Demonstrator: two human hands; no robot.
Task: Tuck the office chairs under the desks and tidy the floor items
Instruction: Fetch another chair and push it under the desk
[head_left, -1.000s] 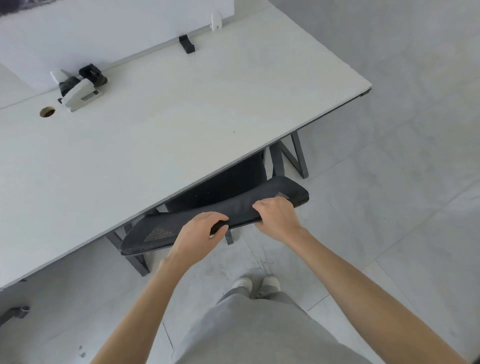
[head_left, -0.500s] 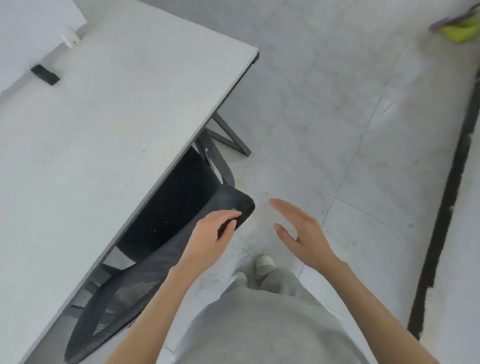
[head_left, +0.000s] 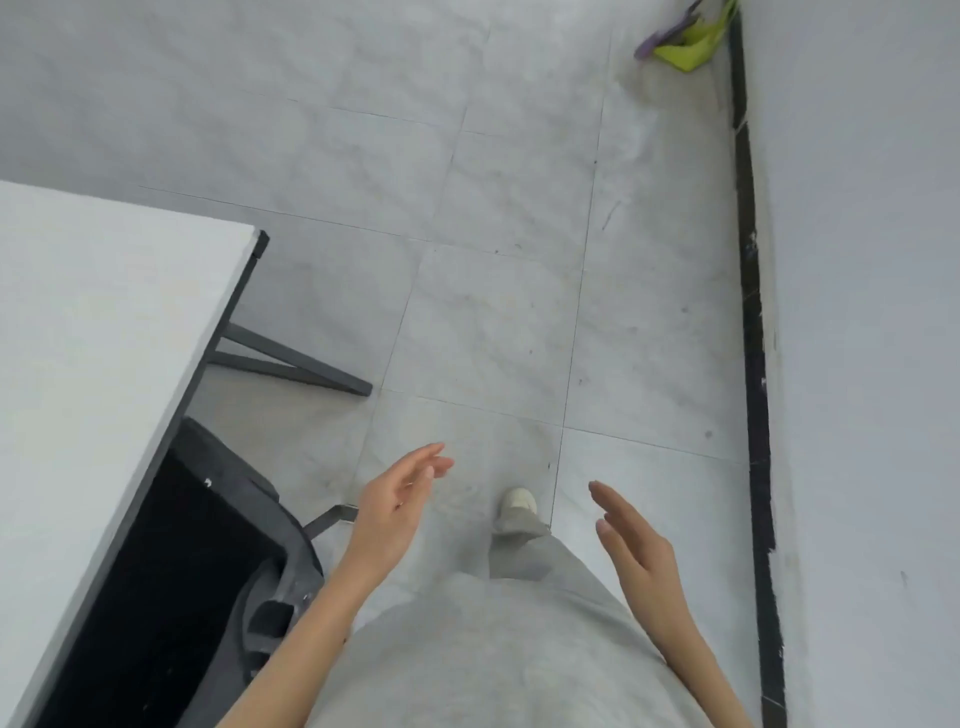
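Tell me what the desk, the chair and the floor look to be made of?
The desk top looks like a matte, pale board, perhaps laminate, with a dark edge; its legs look like dark painted metal. The chair seems to be black plastic with a dark, fabric-like back; blur leaves this open. The floor looks like large grey stone-patterned tiles with thin joints and a slight sheen.

Bare forearms, grey clothing (head_left: 498, 660), pale shoe (head_left: 518, 500)

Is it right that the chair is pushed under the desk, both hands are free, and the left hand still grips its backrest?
Not quite. The head view shows the left hand open and off the chair, like the right hand. The chair is under the desk, and both hands are free.
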